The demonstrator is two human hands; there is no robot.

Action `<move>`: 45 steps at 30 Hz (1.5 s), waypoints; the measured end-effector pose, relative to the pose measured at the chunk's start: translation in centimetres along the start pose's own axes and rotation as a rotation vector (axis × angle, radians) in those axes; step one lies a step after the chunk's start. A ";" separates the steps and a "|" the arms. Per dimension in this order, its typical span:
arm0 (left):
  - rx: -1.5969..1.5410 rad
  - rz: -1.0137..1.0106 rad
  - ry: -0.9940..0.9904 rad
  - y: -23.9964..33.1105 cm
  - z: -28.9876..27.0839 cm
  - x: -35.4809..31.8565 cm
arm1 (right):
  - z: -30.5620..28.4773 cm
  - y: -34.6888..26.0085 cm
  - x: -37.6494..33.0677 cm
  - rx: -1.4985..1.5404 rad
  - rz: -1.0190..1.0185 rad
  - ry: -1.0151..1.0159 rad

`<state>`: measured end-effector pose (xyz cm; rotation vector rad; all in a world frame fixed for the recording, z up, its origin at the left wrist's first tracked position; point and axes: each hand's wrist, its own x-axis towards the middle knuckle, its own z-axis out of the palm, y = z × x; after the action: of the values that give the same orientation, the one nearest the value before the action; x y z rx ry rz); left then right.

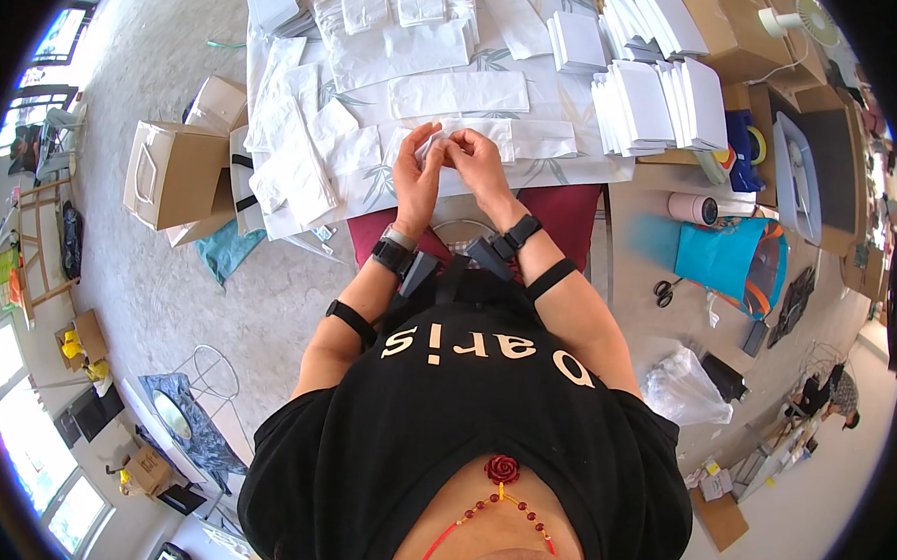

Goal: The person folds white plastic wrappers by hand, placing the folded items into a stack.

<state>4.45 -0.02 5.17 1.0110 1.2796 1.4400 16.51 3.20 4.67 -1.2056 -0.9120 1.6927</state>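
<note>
My left hand (416,171) and my right hand (477,161) meet over the near edge of a table spread with a white leaf-patterned cloth (574,163). Both pinch a small folded white paper piece (436,144) between the fingertips. Just beyond the hands lie flat white paper bags (457,93). Black bands sit on both wrists and forearms.
Stacks of folded white paper bags (656,104) fill the table's right and far side. More white bags (291,163) hang over the left edge. Cardboard boxes (173,173) stand on the floor at left. A blue bag (730,260), scissors (665,289) and a tape roll (694,208) lie at right.
</note>
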 end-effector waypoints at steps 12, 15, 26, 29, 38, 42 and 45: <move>0.669 0.102 0.258 -2.2 -6.6 1.8 | -5.1 0.7 -1.7 -0.463 -0.114 0.097; 0.801 0.141 0.164 -2.4 -6.8 1.4 | -5.9 0.8 -1.9 -0.579 -0.125 0.135; 0.860 0.049 0.138 -3.5 -7.2 2.3 | -6.4 1.3 -2.6 -0.684 -0.163 0.179; 0.772 -0.069 0.191 -1.7 -7.9 2.8 | -6.0 0.1 -2.7 -0.666 -0.187 0.203; 0.395 -0.054 0.266 1.2 -9.5 4.4 | -7.0 -2.0 -1.3 -0.715 -0.245 0.282; 0.275 0.023 0.366 2.4 -10.7 4.9 | -7.1 -2.4 -0.5 -0.760 -0.306 0.304; 0.248 0.078 0.425 4.3 -11.1 5.1 | -7.2 -2.4 -0.1 -0.771 -0.290 0.313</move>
<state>-7.92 2.29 8.17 0.9517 1.7765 1.6429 23.97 4.60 4.91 -1.6678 -1.5147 0.8884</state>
